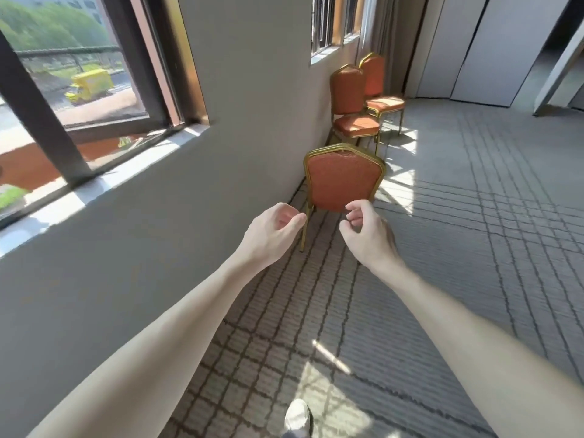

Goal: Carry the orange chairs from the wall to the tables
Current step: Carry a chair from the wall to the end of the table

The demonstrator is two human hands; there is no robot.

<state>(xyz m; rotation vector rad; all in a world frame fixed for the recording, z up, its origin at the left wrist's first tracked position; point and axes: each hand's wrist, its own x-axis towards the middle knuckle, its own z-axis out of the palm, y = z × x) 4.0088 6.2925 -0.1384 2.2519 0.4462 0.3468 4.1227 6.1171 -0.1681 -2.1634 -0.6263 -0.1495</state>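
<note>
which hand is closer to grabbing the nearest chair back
Right, probably: the right hand overlaps the lower backrest of the nearest chair, the left hand is just outside its frame; both hold nothing.

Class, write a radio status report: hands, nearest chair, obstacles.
Left hand and right hand both empty, loosely curled. Nearest chair by the wall, not yet gripped. Nothing between hands and chair.

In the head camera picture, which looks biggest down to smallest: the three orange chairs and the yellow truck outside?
1. Nearest chair, closest to the camera.
2. Middle chair and far chair: nearly alike, and the far one is partly hidden, so unranked.
3. Yellow truck, small-looking only because it is far off.
</note>
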